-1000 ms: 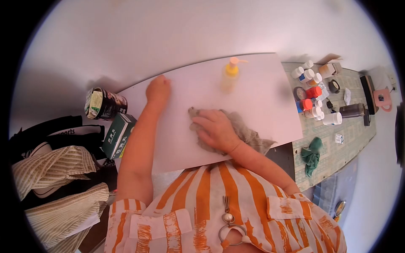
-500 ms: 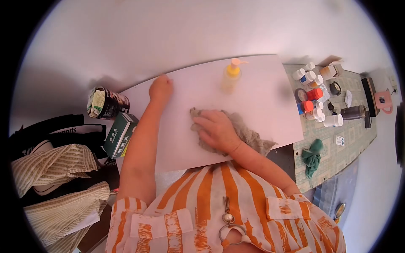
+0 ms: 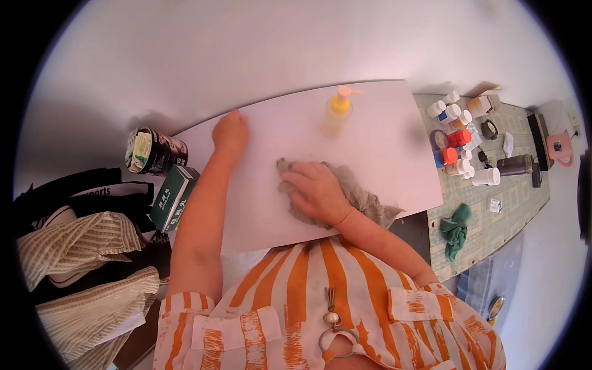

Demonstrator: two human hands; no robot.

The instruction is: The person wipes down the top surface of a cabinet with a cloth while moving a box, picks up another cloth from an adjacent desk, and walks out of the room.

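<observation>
Filling the near side of the view, a striped shirt (image 3: 299, 283) comes right up to the white tabletop (image 3: 265, 216), and just past it the right hand (image 3: 319, 191) lies palm down on a crumpled grey-brown cloth (image 3: 367, 200), fingers a little apart and draped over the fabric rather than pinched round it. The cloth is on the near part of the top, rumpled into folds, with a tail reaching out toward the near right edge. It looks light, soft and limp, maybe damp, though that can't be told for sure; nothing about it seems fragile. A flat palm over the thick middle should move it as one piece, while a pull on the thin tail would probably just unfold it. To lift it, gather the bunched folds by the fingers. Off to the left, a green box (image 3: 174, 198) stands beside the left forearm, near a dark tub (image 3: 165, 153). The left hand (image 3: 230, 132) rests by the far edge with its fingers curled in; whether they close on anything is hidden. Farther over, the pump bottle (image 3: 337, 117) stands upright, well apart from the cloth; it looks smooth and perhaps slippery, best held round the body. Behind everything is the pale wall (image 3: 265, 43).
</observation>
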